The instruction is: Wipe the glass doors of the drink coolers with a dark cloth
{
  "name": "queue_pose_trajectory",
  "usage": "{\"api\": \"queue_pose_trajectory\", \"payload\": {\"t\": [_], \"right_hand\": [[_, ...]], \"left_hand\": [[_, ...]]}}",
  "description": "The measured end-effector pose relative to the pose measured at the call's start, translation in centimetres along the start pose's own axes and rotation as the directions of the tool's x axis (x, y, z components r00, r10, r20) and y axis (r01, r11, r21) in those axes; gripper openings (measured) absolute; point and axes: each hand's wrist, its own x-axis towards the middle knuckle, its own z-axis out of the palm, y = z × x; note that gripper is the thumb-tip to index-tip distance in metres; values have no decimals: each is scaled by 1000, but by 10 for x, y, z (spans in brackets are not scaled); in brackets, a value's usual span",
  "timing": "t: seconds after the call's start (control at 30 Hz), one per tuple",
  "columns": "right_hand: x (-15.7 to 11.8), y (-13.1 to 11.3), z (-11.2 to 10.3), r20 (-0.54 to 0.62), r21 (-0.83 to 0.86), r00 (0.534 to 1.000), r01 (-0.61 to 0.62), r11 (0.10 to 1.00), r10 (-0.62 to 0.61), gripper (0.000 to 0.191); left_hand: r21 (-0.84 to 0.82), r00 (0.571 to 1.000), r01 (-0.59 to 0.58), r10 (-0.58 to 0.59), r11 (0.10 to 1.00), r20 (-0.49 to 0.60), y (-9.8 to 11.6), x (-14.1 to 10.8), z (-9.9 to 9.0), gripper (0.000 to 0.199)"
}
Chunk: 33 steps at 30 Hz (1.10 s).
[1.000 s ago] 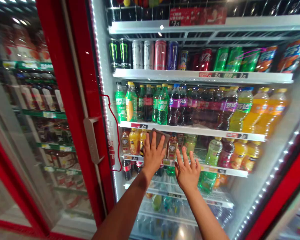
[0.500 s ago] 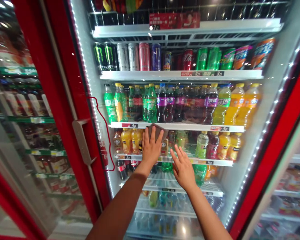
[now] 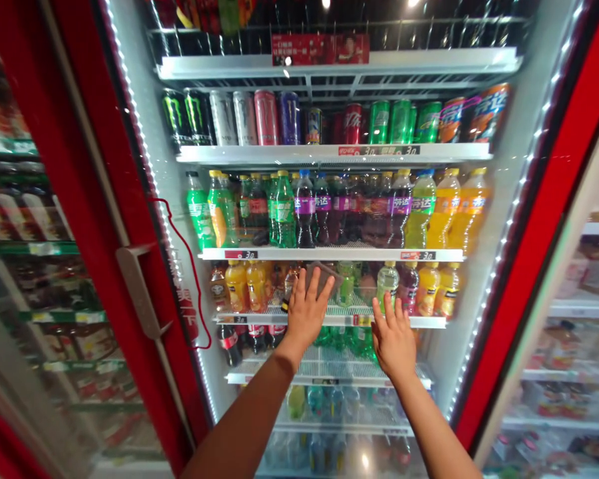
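My left hand [image 3: 307, 309] lies spread over a dark grey cloth [image 3: 324, 276], pressing it flat on the glass door of a lit drinks cooler. The cloth shows above and to the right of the fingers. To its right, my right hand [image 3: 394, 336] has its fingers stretched out, holding nothing, at the glass in front of a bottle with a pale green drink [image 3: 388, 283]. Behind the glass, a white shelf edge [image 3: 329, 254] carries soda bottles above both hands.
A metal handle [image 3: 142, 293] is on the red door frame [image 3: 94, 166] at the left. Cans [image 3: 267, 118] stand on an upper shelf [image 3: 329, 153]. More stocked shelves are behind glass at both sides.
Relative to the shelves, my left hand with the cloth has moved a little right and down. My right hand has moved right, away from the left. The view has shifted slightly right.
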Motion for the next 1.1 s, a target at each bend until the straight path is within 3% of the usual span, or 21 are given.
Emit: {"api": "queue_pose_trajectory", "payload": {"t": [0.1,0.17,0.23,0.3,0.4,0.5,0.6,0.67,0.73,0.8,0.87,1.0,1.03,1.1], "right_hand": [[0,4,-2,27,-15,1000,16,1000,-16,92],[-1,6,-3,34,-18,999,26,999,-26,92],[0,6,-2,32,-21,999,20,1000,-19,95],[0,4,-2,30,-26,1000,7,1000,-7,97],[2,3,-4,41,-36,999,-1,999,3,98],[3,5,-6,62,-43,998,4,999,-2,96],[4,7,-9,84,-38,996,5,999,-2,95],[4,6,-9,94,-26,996,1,1000,2,97],[4,3,-8,89,-17,996,-10,1000,12,98],[5,0,-6,73,-12,997,-26,1000,27,96],[6,-2,-6,56,-4,998,-36,999,36,92],[7,2,-10,52,44,999,-16,999,13,79],[6,6,-13,61,75,998,4,997,-9,79],[1,18,-20,77,165,995,55,985,-68,82]], "left_hand": [[-4,978,-208,208,978,-16,-19,-32,3,84],[-18,983,-167,165,986,-85,-37,-32,-3,86],[-56,986,-50,40,997,-161,-45,-13,-9,88],[-110,979,-7,-15,994,-203,-37,15,-11,86],[-152,975,-81,47,985,-218,-6,39,-4,82],[-131,949,-274,246,953,-197,11,24,7,75],[-82,888,-438,418,895,-191,0,0,12,71],[-66,904,-385,361,921,-230,-10,0,12,73],[-94,937,-236,201,967,-286,-10,15,11,77],[-137,945,-122,72,983,-320,5,35,8,80],[-151,942,-153,98,977,-320,25,47,8,78],[-105,873,-451,414,886,-258,41,27,17,67],[-96,867,-468,435,879,-243,37,16,19,65],[-83,895,-411,386,908,-223,27,0,21,68]]}}
